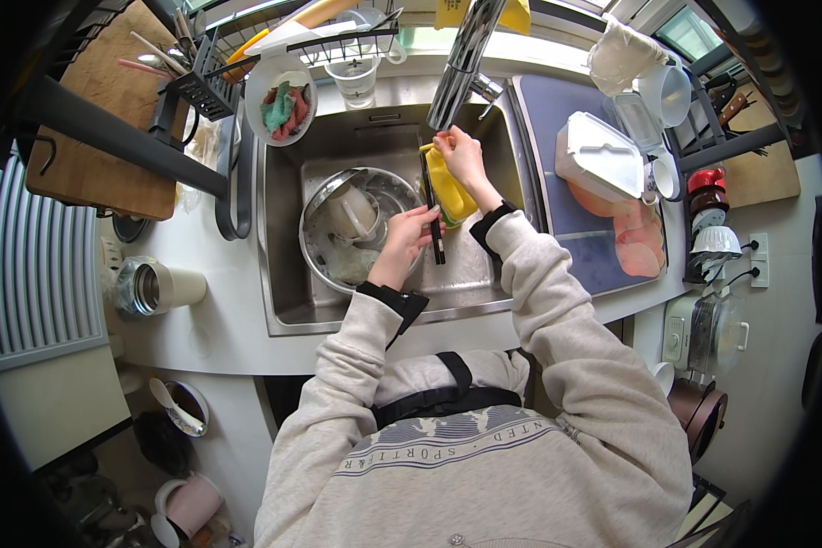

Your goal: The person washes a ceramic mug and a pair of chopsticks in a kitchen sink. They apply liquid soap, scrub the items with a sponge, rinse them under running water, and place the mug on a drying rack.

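Note:
My left hand (409, 240) holds dark chopsticks (433, 212) upright in the view, over the steel sink (479, 274). My right hand (460, 159) is just below the chrome faucet (452, 89), fingers pinched near the chopsticks' far ends; whether it grips them I cannot tell. A yellow container (449, 188) lies in the sink under my right hand, beside the chopsticks. To the left, a round metal basin (308, 253) in the sink holds soapy water, a white handled vessel (351, 218) and a metal lid or bowl partly over it.
Left of the faucet are a white bowl with green and red cloths (284, 109) and a clear cup (356, 79). On the right, a white lidded box (599, 154) stands on a blue drying mat (575, 257). A cream thermos (175, 286) lies on the left counter.

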`<state>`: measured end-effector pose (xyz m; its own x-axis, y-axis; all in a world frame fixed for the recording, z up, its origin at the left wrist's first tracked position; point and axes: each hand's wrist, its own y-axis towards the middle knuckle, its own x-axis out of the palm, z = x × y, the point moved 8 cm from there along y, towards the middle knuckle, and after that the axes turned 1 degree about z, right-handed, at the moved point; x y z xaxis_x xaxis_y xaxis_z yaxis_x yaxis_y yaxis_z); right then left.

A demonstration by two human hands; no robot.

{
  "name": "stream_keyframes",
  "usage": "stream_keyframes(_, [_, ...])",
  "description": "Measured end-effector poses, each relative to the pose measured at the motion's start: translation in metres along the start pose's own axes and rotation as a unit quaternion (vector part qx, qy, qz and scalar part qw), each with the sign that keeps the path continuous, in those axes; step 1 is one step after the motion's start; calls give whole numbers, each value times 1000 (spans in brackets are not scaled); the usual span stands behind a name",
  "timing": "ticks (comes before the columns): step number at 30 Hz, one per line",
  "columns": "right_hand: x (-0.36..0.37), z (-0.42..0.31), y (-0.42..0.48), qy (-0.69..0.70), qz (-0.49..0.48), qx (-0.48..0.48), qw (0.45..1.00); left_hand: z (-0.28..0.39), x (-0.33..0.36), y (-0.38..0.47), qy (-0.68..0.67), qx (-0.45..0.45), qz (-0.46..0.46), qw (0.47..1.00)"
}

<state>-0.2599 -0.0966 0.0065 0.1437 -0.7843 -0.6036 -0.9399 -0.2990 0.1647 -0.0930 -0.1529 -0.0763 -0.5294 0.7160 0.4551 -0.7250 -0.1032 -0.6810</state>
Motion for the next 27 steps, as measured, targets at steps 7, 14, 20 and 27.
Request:
stream_keyframes(7, [1, 0, 1, 16, -5, 1, 1000, -1, 1, -2, -5, 6, -1, 1000])
stream_keyframes(14, [0, -5, 2, -33, -5, -29, 999, 0, 1, -5, -9, 4, 1, 1000])
stream_keyframes(20, [-3, -19, -4, -142, 13, -65, 988, 4, -3, -32, 12, -2, -27, 1000])
stream_keyframes(27, [47, -26, -56, 359, -166, 220, 892, 15, -17, -94, 19, 18, -26, 999])
